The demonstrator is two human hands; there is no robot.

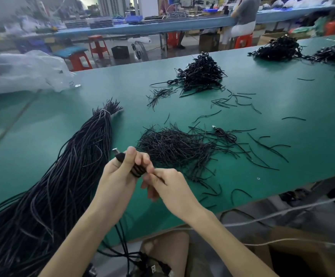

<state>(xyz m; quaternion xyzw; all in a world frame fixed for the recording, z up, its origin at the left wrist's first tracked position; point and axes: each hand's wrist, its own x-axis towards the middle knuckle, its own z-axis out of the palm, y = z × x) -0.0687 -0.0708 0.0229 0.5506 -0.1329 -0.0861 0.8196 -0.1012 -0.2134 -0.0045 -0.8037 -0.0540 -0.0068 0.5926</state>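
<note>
My left hand (120, 170) grips a folded black USB cable (135, 169) above the green table; its metal plug (116, 151) sticks out past my thumb. My right hand (168, 185) sits just right of it and pinches a thin black tie strand (160, 178) against the cable bundle. A loose heap of short black ties (172, 146) lies right behind my hands. A long bundle of black cables (78, 160), bound near its far end, stretches along the table's left side and off the near edge.
The green table (282, 96) carries a heap of tied cables (200, 74) in the middle and more heaps (278, 48) at the far right. One coiled cable (225, 134) lies among scattered ties. A clear plastic bag (22, 70) sits far left. A seated person (242, 19) works at a blue bench.
</note>
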